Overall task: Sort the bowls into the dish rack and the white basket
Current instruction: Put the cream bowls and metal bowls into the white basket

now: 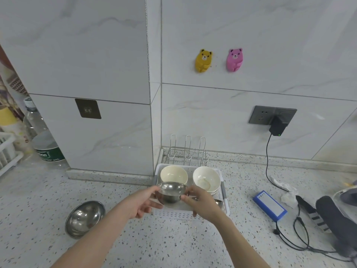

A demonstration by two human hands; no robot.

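Both hands hold a small steel bowl (171,192) over the front of the white basket (226,202). My left hand (144,203) grips its left rim and side. My right hand (202,204) pinches its right side. Two cream bowls sit in the basket's back half, one at the left (173,174) and one at the right (206,179). A larger steel bowl (85,218) lies tilted on the counter to the left. A wire dish rack (187,151) stands behind the basket against the wall.
A blue box (270,205), crumpled paper (287,196) and black cables (301,236) lie on the counter to the right, with a charger (277,127) plugged in the wall socket. A big water bottle (41,136) stands at the far left.
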